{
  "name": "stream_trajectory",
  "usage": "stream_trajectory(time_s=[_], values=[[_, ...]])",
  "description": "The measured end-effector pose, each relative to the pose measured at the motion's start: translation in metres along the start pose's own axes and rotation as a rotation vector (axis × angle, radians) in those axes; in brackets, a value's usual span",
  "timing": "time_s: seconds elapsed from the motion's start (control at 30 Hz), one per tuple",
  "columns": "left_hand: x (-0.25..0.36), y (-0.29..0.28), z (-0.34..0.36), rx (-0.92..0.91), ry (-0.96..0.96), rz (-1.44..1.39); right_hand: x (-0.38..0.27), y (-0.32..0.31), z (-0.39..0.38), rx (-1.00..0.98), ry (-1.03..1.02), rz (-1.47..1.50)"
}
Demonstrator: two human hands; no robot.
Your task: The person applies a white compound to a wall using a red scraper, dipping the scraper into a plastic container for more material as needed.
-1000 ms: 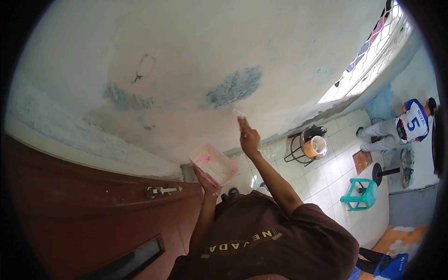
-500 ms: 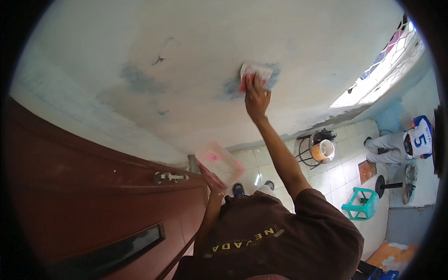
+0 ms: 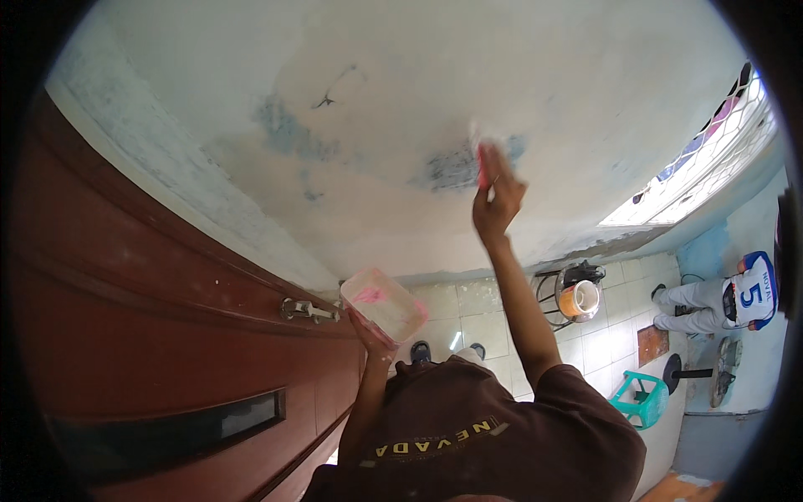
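Note:
Against the pale wall (image 3: 393,92), my right hand (image 3: 502,201) is raised with its fingers closed on a flat red-and-white spreader (image 3: 483,163). The spreader is seen nearly edge-on and smeared by motion, so I cannot tell whether it touches the wall. Just left of it is a bluish patch (image 3: 452,169) with dark streaks. Low by the door, my left hand (image 3: 372,341) grips the side of a shallow translucent plastic tub (image 3: 410,316). Pink and whitish smears coat the tub's inside.
A brown door (image 3: 184,309) with a metal handle (image 3: 309,310) stands close on the left. Right of me are a round stand with a white-and-orange bucket (image 3: 579,301), a green plastic stool (image 3: 640,402) and a barred window (image 3: 694,171). Another person (image 3: 728,293) stands farther right.
My right hand has turned the spreader from nearly flat to edge-on, uncovering dark streaks on the bluish patch. The whole view has shifted slightly. My left hand still holds the tub.

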State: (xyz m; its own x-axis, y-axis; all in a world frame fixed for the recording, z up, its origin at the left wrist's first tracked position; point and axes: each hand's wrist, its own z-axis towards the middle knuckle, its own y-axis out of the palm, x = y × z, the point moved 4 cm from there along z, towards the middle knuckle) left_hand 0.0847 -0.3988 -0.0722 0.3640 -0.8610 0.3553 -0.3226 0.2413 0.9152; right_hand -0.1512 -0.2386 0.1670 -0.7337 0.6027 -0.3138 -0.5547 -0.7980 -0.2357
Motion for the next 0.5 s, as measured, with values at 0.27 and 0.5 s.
stream_trajectory(time_s=[0.27, 0.5], values=[[-0.016, -0.011, 0.005, -0.002, -0.006, -0.025, 0.001, 0.066, 0.014, -0.137, -0.184, -0.299], [-0.012, 0.002, -0.004, 0.0, 0.004, -0.007, 0.053, 0.092, -0.219, -0.658, -0.069, -0.266]])
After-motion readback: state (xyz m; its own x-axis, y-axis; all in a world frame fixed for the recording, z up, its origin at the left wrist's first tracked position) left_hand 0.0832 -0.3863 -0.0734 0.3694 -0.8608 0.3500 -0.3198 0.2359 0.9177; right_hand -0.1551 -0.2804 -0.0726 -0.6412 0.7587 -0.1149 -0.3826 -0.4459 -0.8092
